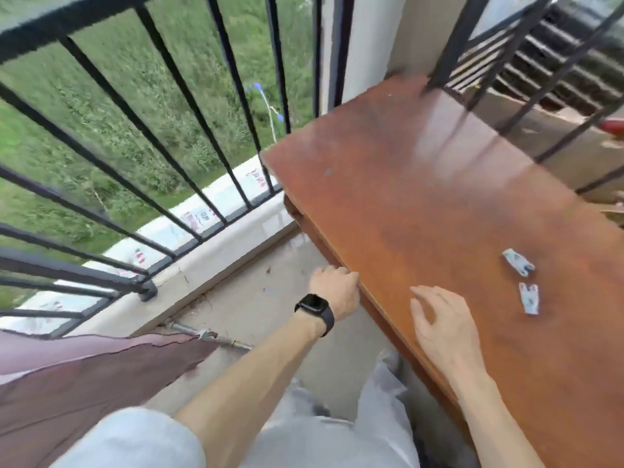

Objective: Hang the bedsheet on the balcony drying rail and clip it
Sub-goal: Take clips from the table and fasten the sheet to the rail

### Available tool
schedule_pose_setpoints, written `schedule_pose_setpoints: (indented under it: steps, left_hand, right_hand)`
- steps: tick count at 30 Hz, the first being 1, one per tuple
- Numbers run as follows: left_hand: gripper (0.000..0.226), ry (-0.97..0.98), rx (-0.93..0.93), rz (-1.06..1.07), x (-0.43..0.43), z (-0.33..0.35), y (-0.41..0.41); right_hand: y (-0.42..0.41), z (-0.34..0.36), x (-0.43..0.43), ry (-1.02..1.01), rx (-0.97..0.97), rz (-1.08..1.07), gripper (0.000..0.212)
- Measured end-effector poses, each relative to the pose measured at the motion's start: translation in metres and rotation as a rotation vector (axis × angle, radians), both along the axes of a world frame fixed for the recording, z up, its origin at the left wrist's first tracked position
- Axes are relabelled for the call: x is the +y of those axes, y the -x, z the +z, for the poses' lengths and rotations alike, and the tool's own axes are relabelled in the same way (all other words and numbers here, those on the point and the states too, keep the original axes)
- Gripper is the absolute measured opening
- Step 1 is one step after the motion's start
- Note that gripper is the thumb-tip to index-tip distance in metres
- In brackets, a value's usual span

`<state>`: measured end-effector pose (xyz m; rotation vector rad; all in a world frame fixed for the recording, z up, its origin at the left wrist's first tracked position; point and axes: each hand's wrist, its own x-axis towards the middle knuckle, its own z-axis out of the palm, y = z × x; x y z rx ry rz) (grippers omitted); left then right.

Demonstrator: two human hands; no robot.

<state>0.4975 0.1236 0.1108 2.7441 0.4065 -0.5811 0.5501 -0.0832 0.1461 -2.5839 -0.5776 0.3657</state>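
A dusty-pink bedsheet (84,376) hangs at the lower left, draped over a metal rail (216,337) with a clip (202,332) at its edge. Two pale grey-blue clips (518,262) (529,298) lie on the brown wooden table (422,184) at the right. My left hand (334,292), with a black watch on the wrist, rests its fingers on the table's near-left edge. My right hand (442,322) hovers flat over the tabletop, fingers apart, holding nothing, a short way left of the two clips.
Black balcony railing bars (135,157) run across the left and top, above a concrete ledge (216,265). More black bars (526,62) stand behind the table. Grass lies far below. My light grey trousers (337,434) fill the bottom centre.
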Motion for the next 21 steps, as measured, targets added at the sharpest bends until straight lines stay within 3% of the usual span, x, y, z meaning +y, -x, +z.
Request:
schedule_pose_setpoints:
  steps: [8, 13, 17, 21]
  left_hand:
    - [0.034, -0.044, -0.084, -0.301, -0.083, 0.022, -0.11]
    - [0.034, -0.058, -0.069, -0.389, -0.142, 0.011, -0.173]
    - [0.038, -0.013, -0.039, -0.413, -0.186, -0.013, -0.228]
    - [0.064, 0.023, -0.032, -0.412, -0.221, -0.04, -0.269]
  right_hand:
    - [-0.035, -0.001, -0.111, 0.017, -0.095, -0.347, 0.023]
    - [-0.082, -0.02, -0.16, 0.07, -0.01, -0.445, 0.024]
    - [-0.131, -0.045, -0.18, 0.152, 0.135, -0.505, 0.039]
    - [-0.171, -0.071, -0.192, 0.197, 0.234, -0.56, 0.063]
